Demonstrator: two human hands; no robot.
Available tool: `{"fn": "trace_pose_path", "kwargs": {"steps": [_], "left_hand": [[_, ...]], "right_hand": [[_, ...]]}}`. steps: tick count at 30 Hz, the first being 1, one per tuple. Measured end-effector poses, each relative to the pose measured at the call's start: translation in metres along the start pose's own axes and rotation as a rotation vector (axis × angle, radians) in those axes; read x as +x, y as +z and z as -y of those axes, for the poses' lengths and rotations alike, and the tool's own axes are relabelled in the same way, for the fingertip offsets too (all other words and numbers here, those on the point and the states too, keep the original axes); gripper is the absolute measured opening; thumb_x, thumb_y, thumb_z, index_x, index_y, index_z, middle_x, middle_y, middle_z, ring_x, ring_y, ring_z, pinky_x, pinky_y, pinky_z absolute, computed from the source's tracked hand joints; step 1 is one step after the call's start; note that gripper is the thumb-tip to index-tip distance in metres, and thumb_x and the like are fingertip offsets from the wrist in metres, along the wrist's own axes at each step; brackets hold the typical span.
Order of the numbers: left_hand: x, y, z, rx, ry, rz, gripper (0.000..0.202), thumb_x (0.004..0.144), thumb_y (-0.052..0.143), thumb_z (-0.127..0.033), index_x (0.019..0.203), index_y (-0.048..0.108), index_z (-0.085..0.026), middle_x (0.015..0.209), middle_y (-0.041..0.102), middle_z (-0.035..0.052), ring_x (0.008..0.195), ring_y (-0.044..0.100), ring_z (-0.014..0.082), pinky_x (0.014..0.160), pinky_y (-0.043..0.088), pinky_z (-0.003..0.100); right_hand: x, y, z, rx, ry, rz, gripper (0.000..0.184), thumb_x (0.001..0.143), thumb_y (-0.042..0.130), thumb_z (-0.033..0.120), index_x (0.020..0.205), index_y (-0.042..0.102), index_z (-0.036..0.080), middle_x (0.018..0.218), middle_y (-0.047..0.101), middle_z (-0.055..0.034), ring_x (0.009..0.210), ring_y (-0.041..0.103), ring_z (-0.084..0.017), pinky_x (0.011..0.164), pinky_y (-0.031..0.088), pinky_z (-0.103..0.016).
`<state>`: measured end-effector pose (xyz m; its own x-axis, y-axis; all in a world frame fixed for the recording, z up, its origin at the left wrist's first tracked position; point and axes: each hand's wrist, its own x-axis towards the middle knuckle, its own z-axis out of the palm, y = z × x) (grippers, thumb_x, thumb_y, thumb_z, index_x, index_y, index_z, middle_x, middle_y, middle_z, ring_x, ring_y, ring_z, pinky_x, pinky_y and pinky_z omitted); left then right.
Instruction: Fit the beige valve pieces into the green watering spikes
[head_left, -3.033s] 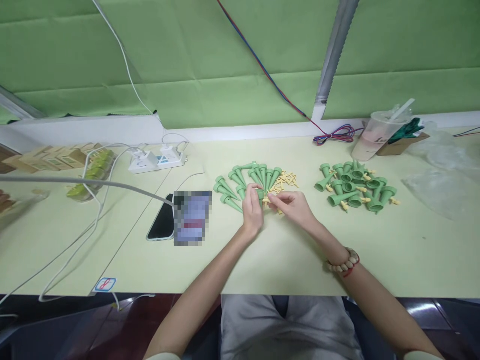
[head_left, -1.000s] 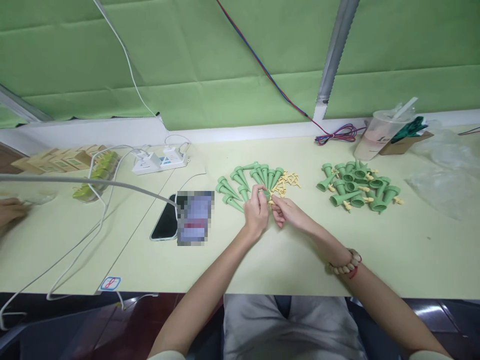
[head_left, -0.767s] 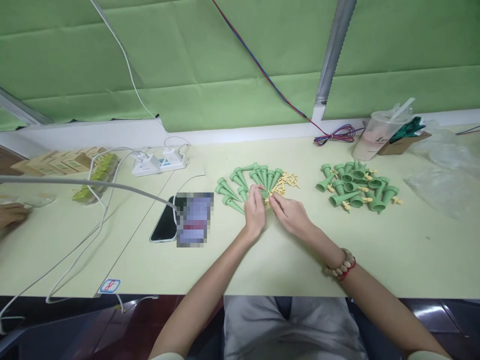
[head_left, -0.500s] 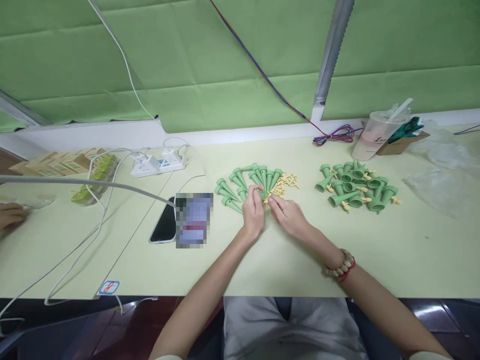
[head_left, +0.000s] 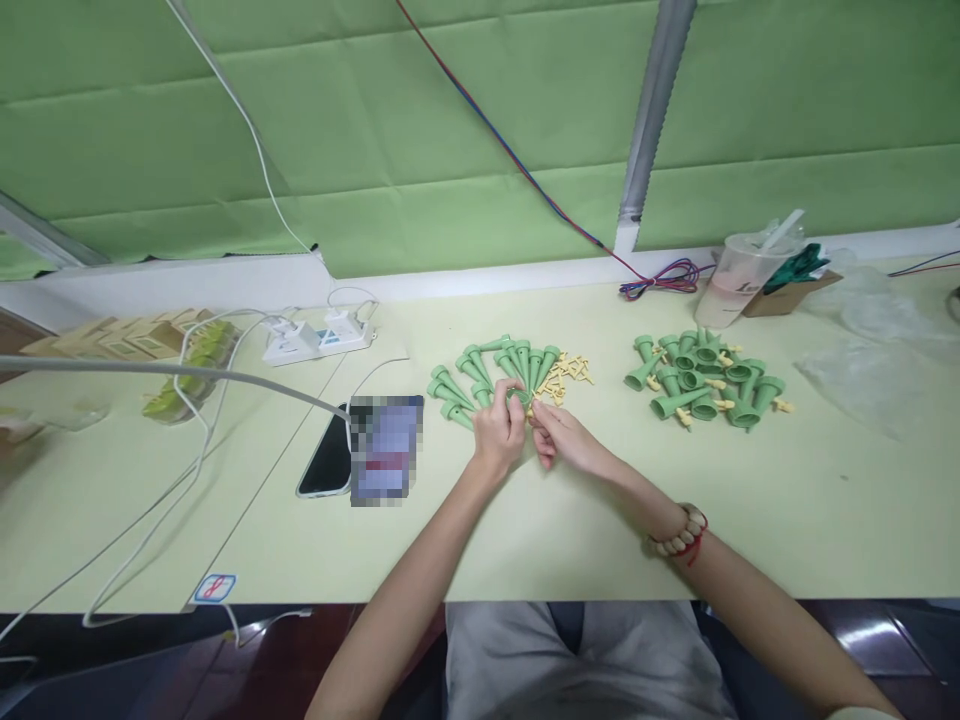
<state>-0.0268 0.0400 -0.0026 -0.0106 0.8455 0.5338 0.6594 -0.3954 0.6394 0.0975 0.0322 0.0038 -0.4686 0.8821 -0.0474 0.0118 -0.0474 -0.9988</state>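
Observation:
My left hand (head_left: 500,428) is closed around a green plastic watering spike (head_left: 517,397), whose wide end shows between the fingers. Close against it, my right hand (head_left: 564,436) pinches a small yellow valve piece (head_left: 530,410) at the spike; how far it sits in the spike is hidden by the fingers. Behind my hands, several green spikes (head_left: 448,385) lie fanned out on the table. A loose heap of yellow valve pieces (head_left: 574,372) is just beyond my right hand. Off to the right lies a pile of green spikes with yellow pieces attached (head_left: 694,378).
Two phones lie left of my hands, one dark (head_left: 328,455), one blurred out (head_left: 386,450). A power strip (head_left: 319,343) and white cables (head_left: 202,440) cross the left side. A drink cup (head_left: 731,285), small carton (head_left: 791,295) and plastic bags (head_left: 855,385) stand right.
My right hand has rolled slightly, its lower fingers now showing below the pinch. Both hands stay together at the spike. At the far left, another person's hand has drawn mostly out of view.

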Motion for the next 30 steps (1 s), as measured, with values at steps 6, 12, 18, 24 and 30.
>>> {"fn": "trace_pose_path", "kwargs": {"steps": [6, 12, 18, 24, 30], "left_hand": [[0.004, -0.001, 0.003, 0.045, 0.037, 0.0, 0.03, 0.088, 0.025, -0.032, 0.095, 0.051, -0.018, 0.043, 0.039, -0.0056, 0.036, 0.038, 0.0137, 0.049, 0.028, 0.026], [0.005, -0.003, 0.001, -0.003, 0.022, 0.071, 0.039, 0.089, 0.021, -0.04, 0.109, 0.045, -0.016, 0.054, 0.052, -0.0015, 0.043, 0.048, 0.0157, 0.051, 0.032, 0.027], [0.004, -0.001, 0.001, -0.005, -0.064, 0.108, 0.053, 0.09, 0.013, -0.047, 0.127, 0.032, -0.015, 0.049, 0.046, -0.0034, 0.044, 0.047, 0.0184, 0.052, 0.031, 0.029], [0.008, -0.001, -0.001, 0.047, -0.175, 0.093, 0.047, 0.091, 0.023, -0.045, 0.123, 0.038, -0.015, 0.049, 0.044, -0.0038, 0.048, 0.048, 0.0194, 0.055, 0.032, 0.029], [0.004, 0.001, 0.001, 0.009, -0.101, 0.059, 0.03, 0.09, 0.03, -0.036, 0.106, 0.048, -0.019, 0.064, 0.051, -0.0002, 0.06, 0.051, 0.0162, 0.061, 0.037, 0.027]], "right_hand": [[-0.003, -0.003, 0.005, -0.211, 0.001, -0.13, 0.053, 0.086, 0.026, 0.062, 0.059, 0.042, 0.019, 0.042, 0.043, 0.005, 0.04, 0.048, -0.01, 0.047, 0.04, -0.023], [-0.008, -0.006, 0.015, -0.43, -0.257, -0.27, 0.039, 0.086, 0.044, 0.048, 0.117, 0.051, 0.026, 0.102, 0.063, -0.0042, 0.079, 0.061, -0.015, 0.066, 0.046, -0.027], [0.003, -0.02, 0.013, -0.357, -0.336, -0.404, 0.036, 0.083, 0.049, 0.046, 0.106, 0.056, 0.019, 0.101, 0.063, -0.0076, 0.09, 0.06, -0.017, 0.071, 0.049, -0.028], [0.002, -0.083, 0.016, -0.317, -0.472, -1.242, 0.037, 0.076, 0.055, 0.045, 0.098, 0.05, 0.015, 0.102, 0.061, -0.0121, 0.091, 0.059, -0.019, 0.075, 0.049, -0.031], [-0.005, -0.125, -0.002, -0.602, -0.381, -1.578, 0.039, 0.076, 0.055, 0.039, 0.107, 0.049, 0.017, 0.099, 0.063, -0.009, 0.091, 0.06, -0.023, 0.079, 0.043, -0.035]]}}
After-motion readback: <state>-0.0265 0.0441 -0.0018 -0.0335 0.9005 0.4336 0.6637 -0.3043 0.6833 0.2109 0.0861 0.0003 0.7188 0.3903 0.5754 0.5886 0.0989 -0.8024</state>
